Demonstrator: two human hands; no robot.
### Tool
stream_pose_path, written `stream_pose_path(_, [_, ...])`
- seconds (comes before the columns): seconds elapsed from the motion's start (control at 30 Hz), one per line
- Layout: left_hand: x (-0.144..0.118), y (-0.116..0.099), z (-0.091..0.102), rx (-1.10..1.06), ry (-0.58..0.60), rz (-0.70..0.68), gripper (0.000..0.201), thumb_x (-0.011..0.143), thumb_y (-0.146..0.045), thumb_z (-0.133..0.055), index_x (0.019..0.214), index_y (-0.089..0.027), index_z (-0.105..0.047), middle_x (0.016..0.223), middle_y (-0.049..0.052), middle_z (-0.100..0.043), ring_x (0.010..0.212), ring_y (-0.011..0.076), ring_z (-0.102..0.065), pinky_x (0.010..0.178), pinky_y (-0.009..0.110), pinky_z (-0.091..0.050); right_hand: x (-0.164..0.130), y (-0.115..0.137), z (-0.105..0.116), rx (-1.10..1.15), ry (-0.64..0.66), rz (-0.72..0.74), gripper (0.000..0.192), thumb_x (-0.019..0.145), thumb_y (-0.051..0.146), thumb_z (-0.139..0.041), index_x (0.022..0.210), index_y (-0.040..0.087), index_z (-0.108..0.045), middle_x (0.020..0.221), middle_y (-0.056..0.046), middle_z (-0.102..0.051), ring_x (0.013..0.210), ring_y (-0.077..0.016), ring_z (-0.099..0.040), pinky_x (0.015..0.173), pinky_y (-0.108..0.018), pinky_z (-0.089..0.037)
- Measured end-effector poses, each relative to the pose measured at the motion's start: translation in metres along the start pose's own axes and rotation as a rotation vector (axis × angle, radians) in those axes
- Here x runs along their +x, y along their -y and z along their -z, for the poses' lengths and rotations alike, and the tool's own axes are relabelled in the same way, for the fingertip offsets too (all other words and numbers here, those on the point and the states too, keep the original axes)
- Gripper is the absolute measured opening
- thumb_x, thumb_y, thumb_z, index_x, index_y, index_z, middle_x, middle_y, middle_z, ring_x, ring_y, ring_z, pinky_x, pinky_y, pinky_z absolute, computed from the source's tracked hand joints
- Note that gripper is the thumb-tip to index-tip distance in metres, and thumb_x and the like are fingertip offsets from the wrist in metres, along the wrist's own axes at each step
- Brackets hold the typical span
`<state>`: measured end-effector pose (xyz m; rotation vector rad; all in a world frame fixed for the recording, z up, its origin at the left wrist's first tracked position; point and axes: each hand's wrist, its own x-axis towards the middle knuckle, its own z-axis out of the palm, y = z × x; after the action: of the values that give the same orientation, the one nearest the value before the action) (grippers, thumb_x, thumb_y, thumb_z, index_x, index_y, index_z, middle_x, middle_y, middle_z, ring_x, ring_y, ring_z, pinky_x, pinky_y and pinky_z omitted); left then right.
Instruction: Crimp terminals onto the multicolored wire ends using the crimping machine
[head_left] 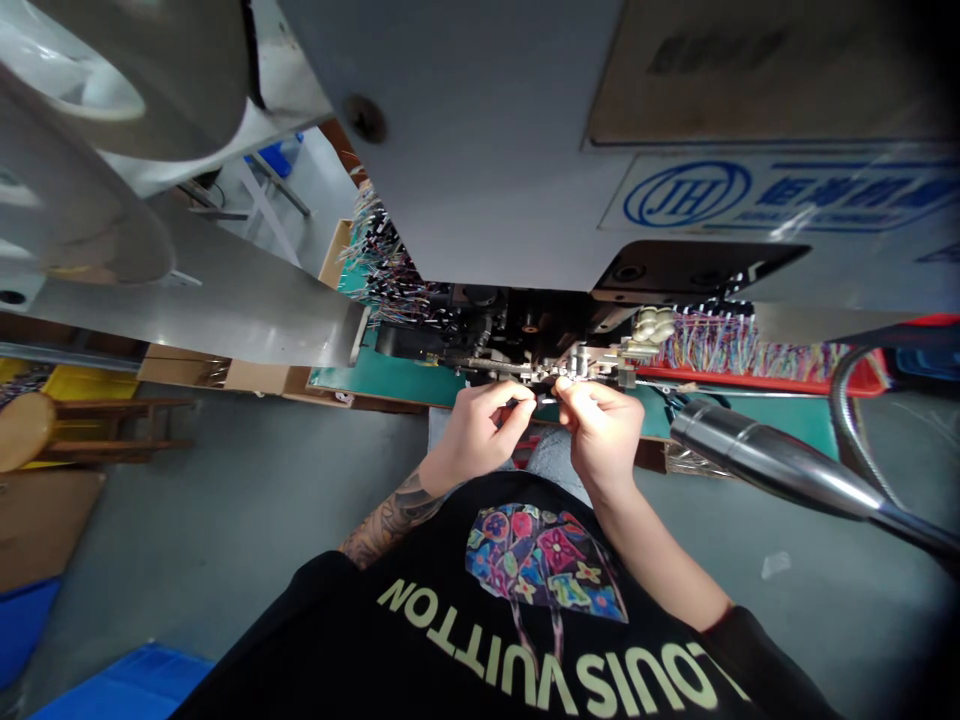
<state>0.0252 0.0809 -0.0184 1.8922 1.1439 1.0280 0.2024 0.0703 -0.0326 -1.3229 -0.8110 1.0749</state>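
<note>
Directly below the grey machine housing (487,150), in the head view, both hands meet at the near edge of the green surface (390,378). The left hand (476,435) has its fingers (517,400) curled in and pinched on a small dark piece (545,400), too small to make out clearly. The right hand (600,425) faces it, just beside, with its fingers (570,392) also pinched together on the same small piece, so the two hands nearly touch at the tips. That piece sits just in front of the metal mechanism (555,365) under the housing, near its jutting parts. On the far left of the surface lies a heap of coloured wires (382,260); to the right, a red tray (750,380) carries another row of wires (720,345). A shiny metal tube (772,460) slants across the right side, well apart from the hands. A wooden stool (45,425) stands at the left on the floor.
</note>
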Motion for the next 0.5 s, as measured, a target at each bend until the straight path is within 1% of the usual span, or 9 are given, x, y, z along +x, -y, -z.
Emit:
stream_pose_path(0.13, [-0.001,0.001,0.0,-0.002,0.004,-0.001,0.015,0.111,-0.02,-0.069,0.1,-0.017,-0.078,0.084,0.001,-0.079,0.069,0.0128,-0.069,0.068,0.027,-0.051,0.0,0.0,0.0,-0.015,0.001,-0.01,0.051,0.095,0.045,-0.089,0.056,0.021,-0.065,0.054,0.0,-0.056,0.053,-0.0125,-0.044,0.049,-0.029,-0.036])
stream_pose_path(0.33, [0.0,0.002,0.0,0.007,0.001,-0.027,0.015,0.111,-0.02,-0.068,0.1,-0.018,-0.078,0.084,0.002,-0.079,0.069,0.0133,-0.068,0.068,0.028,-0.05,0.0,-0.004,0.0,-0.024,0.029,0.019,0.053,0.096,0.048,-0.089,0.058,0.02,-0.066,0.053,0.002,-0.055,0.05,-0.0108,-0.044,0.049,-0.027,-0.035])
stream_pose_path(0.43, [0.0,0.005,0.004,-0.005,0.079,-0.024,0.015,0.112,-0.021,-0.067,0.103,-0.018,-0.079,0.091,0.005,-0.082,0.079,0.0167,-0.074,0.076,0.03,-0.056,-0.002,-0.007,0.006,-0.061,0.052,0.018,0.047,0.095,0.05,-0.09,0.064,0.02,-0.072,0.055,0.001,-0.058,0.049,-0.0114,-0.046,0.049,-0.028,-0.039])
stream_pose_path(0.5, [-0.003,0.01,0.009,-0.056,0.151,-0.012,0.015,0.11,-0.023,-0.068,0.102,-0.018,-0.08,0.092,0.006,-0.083,0.082,0.0185,-0.076,0.08,0.032,-0.058,-0.004,-0.01,0.015,-0.086,0.125,0.007,0.044,0.093,0.059,-0.089,0.075,0.02,-0.08,0.057,0.0,-0.062,0.049,-0.013,-0.049,0.049,-0.029,-0.044])
